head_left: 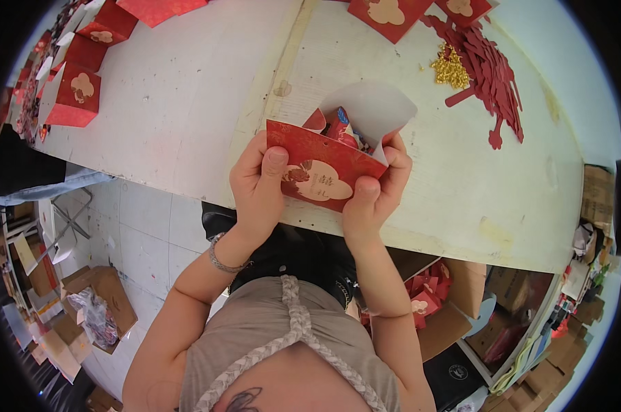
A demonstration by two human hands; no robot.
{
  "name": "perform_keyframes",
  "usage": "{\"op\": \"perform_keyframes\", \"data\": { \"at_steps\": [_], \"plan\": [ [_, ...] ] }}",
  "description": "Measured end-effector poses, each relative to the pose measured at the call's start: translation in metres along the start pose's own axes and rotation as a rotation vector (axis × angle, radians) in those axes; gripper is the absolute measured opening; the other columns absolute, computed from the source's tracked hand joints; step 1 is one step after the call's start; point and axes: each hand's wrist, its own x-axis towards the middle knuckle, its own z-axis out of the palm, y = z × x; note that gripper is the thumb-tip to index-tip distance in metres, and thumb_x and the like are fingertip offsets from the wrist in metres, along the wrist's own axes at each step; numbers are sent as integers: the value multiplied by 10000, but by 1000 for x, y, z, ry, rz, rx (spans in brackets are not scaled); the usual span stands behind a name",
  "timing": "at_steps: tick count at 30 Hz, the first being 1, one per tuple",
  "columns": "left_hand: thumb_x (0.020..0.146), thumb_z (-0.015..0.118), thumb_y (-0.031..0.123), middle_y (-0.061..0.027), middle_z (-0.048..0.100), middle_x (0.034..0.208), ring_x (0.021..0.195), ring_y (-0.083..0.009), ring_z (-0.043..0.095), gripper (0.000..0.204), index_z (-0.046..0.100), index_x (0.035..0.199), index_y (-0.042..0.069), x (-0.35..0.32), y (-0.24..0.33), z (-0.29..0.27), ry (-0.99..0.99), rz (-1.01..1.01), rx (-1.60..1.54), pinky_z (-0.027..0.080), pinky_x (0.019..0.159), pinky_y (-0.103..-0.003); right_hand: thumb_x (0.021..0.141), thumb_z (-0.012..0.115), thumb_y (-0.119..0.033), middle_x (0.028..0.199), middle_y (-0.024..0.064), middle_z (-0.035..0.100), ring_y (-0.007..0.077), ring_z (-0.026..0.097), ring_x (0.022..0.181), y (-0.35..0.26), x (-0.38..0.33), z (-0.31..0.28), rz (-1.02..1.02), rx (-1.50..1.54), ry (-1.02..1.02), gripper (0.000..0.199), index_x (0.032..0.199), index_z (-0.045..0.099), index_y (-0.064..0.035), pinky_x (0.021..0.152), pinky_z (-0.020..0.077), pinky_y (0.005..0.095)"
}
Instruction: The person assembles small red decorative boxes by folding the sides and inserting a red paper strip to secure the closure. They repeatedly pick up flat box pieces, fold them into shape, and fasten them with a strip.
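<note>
Red gift box (338, 152), open at the top, was held over the bench (166, 82) near its front edge; whether its base touched the surface could not be told. Its printed face, bearing a cream cloud-shaped label (321, 182), was turned toward the wearer. A pale inner flap (376, 103) stood up at the box's far side, and small red and blue packets (341, 128) showed in its mouth.

Left hand (259, 175): grip closed on the box's left side, thumb pressed to the printed face. Right hand (378, 196): grip closed on the box's right side, thumb likewise in front, fingers partly hidden behind. A bracelet (222, 254) circled the left wrist.

Beyond the box and to its right lay a heap of gold fasteners (450, 67), just beside a fanned pile of dark red cut-outs (492, 75). Straight beyond the box, a similar red carton (393, 17) was cut off by the frame. Well left of the box, more red boxes (77, 96) stood in a row. Nearer the wearer than the box, on its right and below bench level, a brown cardboard carton (451, 333) held red pieces (424, 299).
</note>
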Motion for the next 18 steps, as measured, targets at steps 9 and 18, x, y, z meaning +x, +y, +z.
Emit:
{"op": "perform_keyframes", "data": {
  "at_steps": [9, 18],
  "plan": [
    [970, 437, 486, -138, 432, 1297, 1214, -186, 430, 556, 355, 1277, 30, 25, -7, -3, -89, 208, 14, 345, 1017, -321, 904, 593, -463, 1375, 222, 382, 258, 430, 1197, -1, -5, -10, 92, 33, -42, 457, 903, 497, -17, 1015, 317, 382],
    [988, 378, 489, -99, 518, 1199, 1049, -134, 544, 570, 350, 1317, 25, 30, 8, 1, -194, 27, -233, 452, 903, -278, 928, 570, -357, 1147, 148, 404, 259, 353, 1153, -12, -5, -12, 167, -228, -159, 347, 841, 493, -30, 970, 307, 369]
  ]
}}
